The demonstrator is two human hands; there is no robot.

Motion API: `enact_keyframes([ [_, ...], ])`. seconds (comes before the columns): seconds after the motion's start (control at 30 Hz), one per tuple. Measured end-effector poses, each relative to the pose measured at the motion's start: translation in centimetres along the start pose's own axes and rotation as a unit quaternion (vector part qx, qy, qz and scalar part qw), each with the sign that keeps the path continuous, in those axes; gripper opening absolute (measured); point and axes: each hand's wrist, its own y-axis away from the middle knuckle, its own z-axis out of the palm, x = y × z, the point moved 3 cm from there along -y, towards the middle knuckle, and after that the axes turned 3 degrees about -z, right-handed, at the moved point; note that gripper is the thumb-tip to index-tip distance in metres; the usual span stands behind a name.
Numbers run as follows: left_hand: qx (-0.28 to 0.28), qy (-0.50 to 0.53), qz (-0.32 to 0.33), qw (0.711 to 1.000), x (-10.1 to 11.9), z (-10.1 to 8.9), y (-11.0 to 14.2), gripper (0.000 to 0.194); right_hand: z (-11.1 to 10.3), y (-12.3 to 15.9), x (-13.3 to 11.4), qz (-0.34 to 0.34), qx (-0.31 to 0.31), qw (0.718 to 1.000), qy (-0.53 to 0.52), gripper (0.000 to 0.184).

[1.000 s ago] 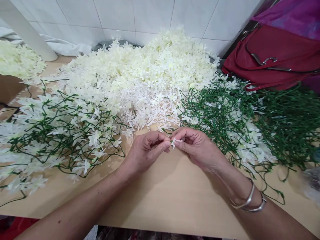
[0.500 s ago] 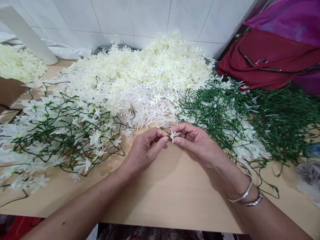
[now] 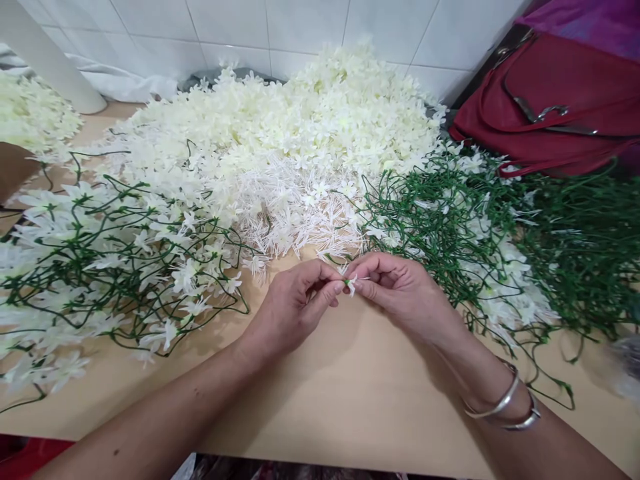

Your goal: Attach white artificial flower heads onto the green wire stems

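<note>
Close together over the table's middle, my two hands meet at a small white artificial flower [image 3: 352, 287] with a bit of green at its base. My left hand [image 3: 303, 300] pinches the green base between thumb and forefinger. From the other side, my right hand [image 3: 395, 287] closes its fingertips on the white petals and thin stamens. Most of the stem is hidden by my left fingers. Just beyond the hands lies a heap of white stamen pieces [image 3: 285, 207]. To the left is a pile of white flowers on green stems [image 3: 120, 260].
Loose cream petals [image 3: 320, 120] are heaped against the tiled wall [image 3: 305, 27]. Green stems [image 3: 425, 207] spread to the right, below a red handbag [image 3: 565, 100]. A white cylinder [image 3: 55, 60] leans at the back left. The wooden table's [image 3: 320, 407] front edge runs below my forearms.
The view has shifted slightly to the right. Both hands stay on the same flower, which has turned a little, and my right fingertips are now closer around its petals.
</note>
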Motion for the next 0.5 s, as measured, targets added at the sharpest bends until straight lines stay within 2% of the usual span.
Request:
enact_keyframes([
  [0.13, -0.006, -0.015, 0.015, 1.000, 0.10, -0.03, 0.11, 0.011, 0.07, -0.05, 0.00, 0.002, -0.020, 1.000, -0.007, 0.026],
  [0.5, -0.030, 0.015, -0.007, 0.999, -0.17, -0.02, 0.15, 0.014, 0.12, -0.01, -0.14, 0.019, -0.034, 0.999, -0.012, 0.027],
])
